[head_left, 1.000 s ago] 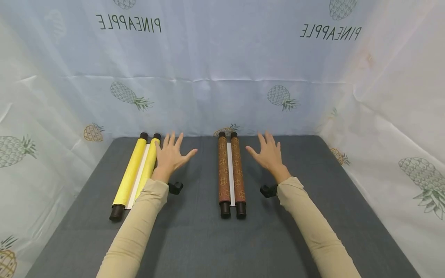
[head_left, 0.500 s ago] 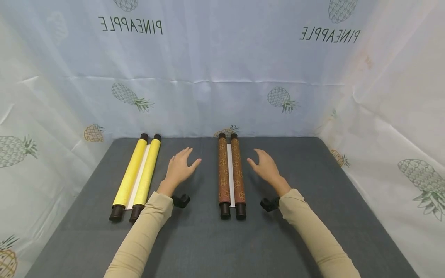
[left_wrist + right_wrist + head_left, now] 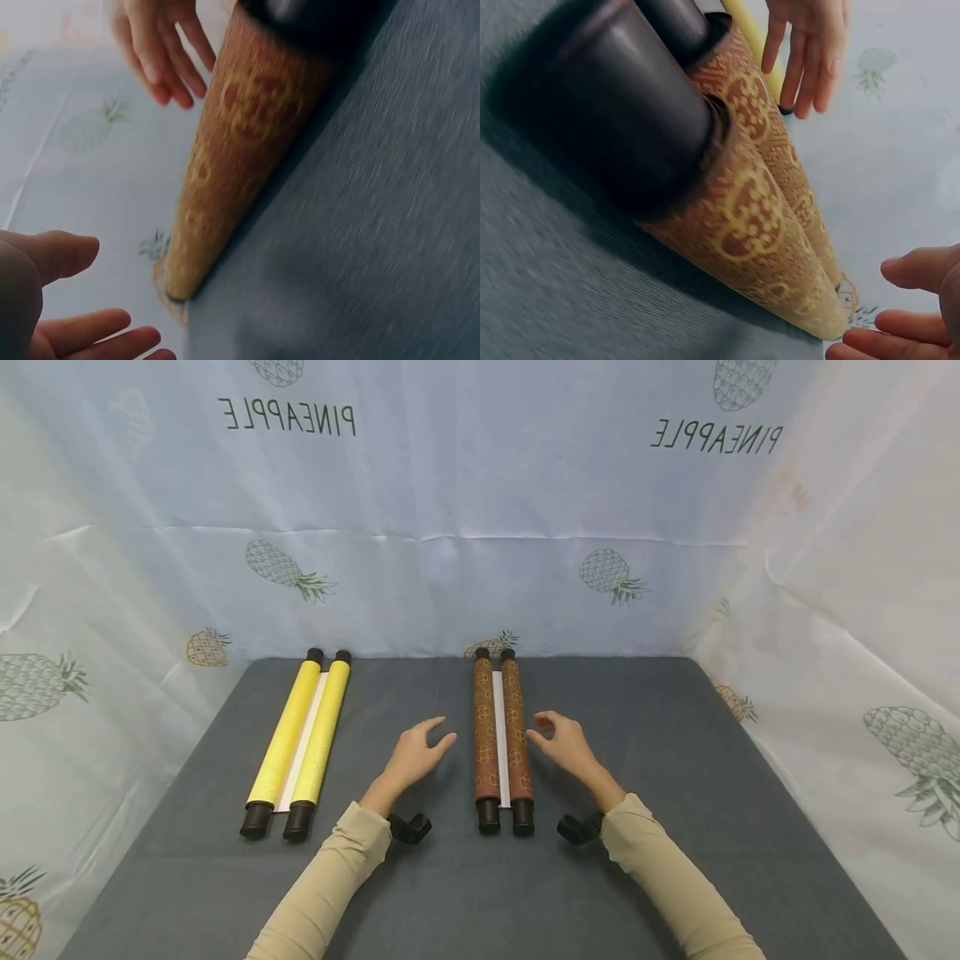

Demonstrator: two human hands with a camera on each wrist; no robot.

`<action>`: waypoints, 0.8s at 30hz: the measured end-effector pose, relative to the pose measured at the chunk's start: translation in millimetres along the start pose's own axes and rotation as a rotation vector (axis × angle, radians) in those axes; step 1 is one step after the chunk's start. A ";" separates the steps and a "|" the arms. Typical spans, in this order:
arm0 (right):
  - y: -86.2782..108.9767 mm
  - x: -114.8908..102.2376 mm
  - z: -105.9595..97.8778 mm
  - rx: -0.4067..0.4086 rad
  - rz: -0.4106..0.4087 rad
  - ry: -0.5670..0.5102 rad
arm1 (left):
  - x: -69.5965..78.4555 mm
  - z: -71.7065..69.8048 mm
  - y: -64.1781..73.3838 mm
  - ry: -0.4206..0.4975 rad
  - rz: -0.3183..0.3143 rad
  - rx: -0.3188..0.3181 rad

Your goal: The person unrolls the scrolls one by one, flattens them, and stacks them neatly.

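Observation:
A brown scroll (image 3: 513,727) with a gold pattern lies partly rolled from both ends in the middle of the table, a white strip between its rolls and black knobs at the roll ends. To its left my left hand (image 3: 414,755) hovers with thumb and fingers apart, holding nothing. On the other side, close to the right roll, my right hand (image 3: 564,745) is held with thumb and fingers spread and nothing between them. Both wrist views show a gap between the hands and the scroll. A yellow scroll (image 3: 324,735), likewise double-rolled, lies farther left.
The dark grey cloth (image 3: 480,902) covers the table. A white curtain (image 3: 465,485) printed with pineapples hangs behind it and along both sides. A black wrist mount (image 3: 409,829) sits under the left wrist, another black mount (image 3: 579,829) under the right.
Both hands have come nearer to me and closer to the brown scroll, their fingers less spread than before. The left hand has moved away from the yellow scroll. Both scrolls have stayed put.

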State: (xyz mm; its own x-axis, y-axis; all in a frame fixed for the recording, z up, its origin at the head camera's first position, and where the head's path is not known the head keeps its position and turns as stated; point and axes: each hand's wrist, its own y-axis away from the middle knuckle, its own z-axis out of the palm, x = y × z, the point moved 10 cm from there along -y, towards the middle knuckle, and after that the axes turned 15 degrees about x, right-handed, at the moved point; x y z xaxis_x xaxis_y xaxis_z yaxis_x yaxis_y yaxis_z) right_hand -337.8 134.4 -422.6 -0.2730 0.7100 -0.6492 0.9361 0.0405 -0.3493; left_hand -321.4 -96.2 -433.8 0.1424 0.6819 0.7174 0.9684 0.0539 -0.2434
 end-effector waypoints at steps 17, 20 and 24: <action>20.3 2.5 10.3 0.005 0.105 -0.071 | 24.1 30.8 26.8 0.155 0.026 -0.045; 21.6 4.0 12.9 0.009 0.108 -0.068 | 24.5 34.4 28.5 0.172 -0.025 -0.056; 22.7 6.3 14.7 0.023 0.132 -0.083 | 25.2 37.5 29.2 0.182 -0.065 -0.050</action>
State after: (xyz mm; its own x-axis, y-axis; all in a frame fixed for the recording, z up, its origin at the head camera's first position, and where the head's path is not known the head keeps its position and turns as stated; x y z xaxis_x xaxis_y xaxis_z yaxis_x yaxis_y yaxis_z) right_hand -321.6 129.5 -444.6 -0.1660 0.6471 -0.7442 0.9600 -0.0666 -0.2720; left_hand -297.1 -50.0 -447.3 0.1095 0.5348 0.8379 0.9851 0.0538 -0.1631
